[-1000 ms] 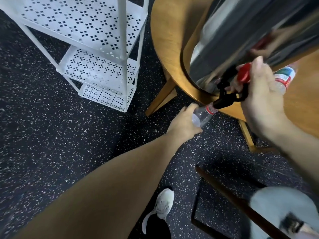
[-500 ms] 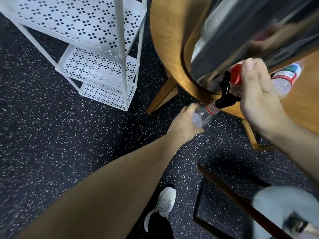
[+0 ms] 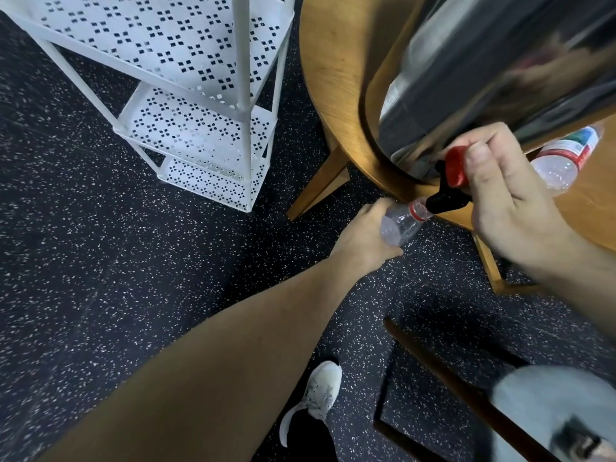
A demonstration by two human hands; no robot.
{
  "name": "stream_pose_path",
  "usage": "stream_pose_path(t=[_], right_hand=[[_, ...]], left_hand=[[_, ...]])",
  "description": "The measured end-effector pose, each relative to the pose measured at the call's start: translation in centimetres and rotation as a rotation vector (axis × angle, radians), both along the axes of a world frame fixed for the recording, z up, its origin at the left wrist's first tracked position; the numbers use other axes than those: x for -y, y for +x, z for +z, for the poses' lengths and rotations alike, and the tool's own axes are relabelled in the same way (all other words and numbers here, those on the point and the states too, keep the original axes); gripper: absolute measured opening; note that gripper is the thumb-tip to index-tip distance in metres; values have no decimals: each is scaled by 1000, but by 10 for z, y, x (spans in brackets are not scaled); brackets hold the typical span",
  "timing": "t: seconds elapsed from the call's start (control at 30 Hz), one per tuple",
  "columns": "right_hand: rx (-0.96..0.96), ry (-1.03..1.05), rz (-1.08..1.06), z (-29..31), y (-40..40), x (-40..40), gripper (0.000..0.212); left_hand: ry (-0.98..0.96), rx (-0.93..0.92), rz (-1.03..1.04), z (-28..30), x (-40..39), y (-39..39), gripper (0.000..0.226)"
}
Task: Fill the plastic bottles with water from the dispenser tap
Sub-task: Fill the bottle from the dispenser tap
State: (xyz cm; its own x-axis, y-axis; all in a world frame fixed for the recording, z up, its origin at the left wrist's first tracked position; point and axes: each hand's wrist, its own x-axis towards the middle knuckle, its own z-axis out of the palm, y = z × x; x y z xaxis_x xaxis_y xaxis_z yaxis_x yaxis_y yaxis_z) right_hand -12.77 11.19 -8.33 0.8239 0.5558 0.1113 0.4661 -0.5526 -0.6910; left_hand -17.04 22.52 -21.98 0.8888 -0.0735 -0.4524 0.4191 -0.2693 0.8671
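Dark speckled floor (image 3: pixel 100 261) lies below the round wooden tabletop (image 3: pixel 333 78). Your left hand (image 3: pixel 363 238) grips the clear plastic bottle (image 3: pixel 400 225), its neck at the black spout (image 3: pixel 445 200). Your right hand (image 3: pixel 503 198) curls its grip on the red tap lever (image 3: pixel 456 171). Filling looks barely begun; a second labelled plastic bottle (image 3: pixel 563 158) lies on the tabletop, and whether it holds water is unclear.

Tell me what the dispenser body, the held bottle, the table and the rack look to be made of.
Dispenser body: likely polished steel; it mirrors the room in streaks.
Held bottle, in the left hand: clear thin plastic; the floor shows through it.
Table: wood or wood veneer, smooth satin finish with faint grain.
Rack: probably white painted sheet metal, matte, punched with small diamond holes.
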Motion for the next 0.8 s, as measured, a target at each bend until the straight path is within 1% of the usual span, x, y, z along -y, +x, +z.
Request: stream_pose_path(t=[0.13,0.27,0.37,0.53,0.8], right_hand=[[-15,13,4,0,0,1,34],[-16,27,16,0,0,-1,39],[-41,49,31,-1,2,0,36],[-24,34,36,-1,1,0,46],[-1,4,50,0,2,0,48]], left_hand=[[-17,-11,-3,0,0,2,83],[-22,-17,-7,1,0,2,83],[-16,-24,-11,0,0,2,85],[-9,-25,-19,0,1,3,84],[-11,-24,-15,-3,1,2,84]])
